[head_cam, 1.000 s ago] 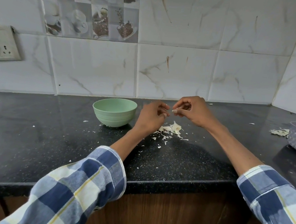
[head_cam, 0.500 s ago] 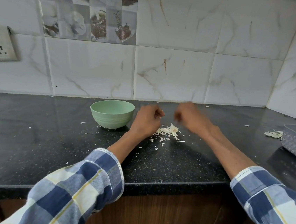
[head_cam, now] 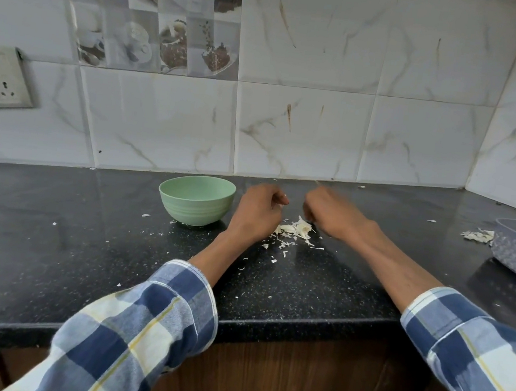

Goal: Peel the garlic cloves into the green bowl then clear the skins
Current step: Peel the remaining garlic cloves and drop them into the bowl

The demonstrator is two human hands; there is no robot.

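While both hands hovered over the black counter, the left hand had its fingers curled around a small white bit at the fingertips, seemingly a garlic clove, just right of the green bowl. The right hand was blurred, its grip impossible to tell, above the heap of skins.

Single head-worn wide-angle view, facing forward and down, close over counter edge, towards tiled wall
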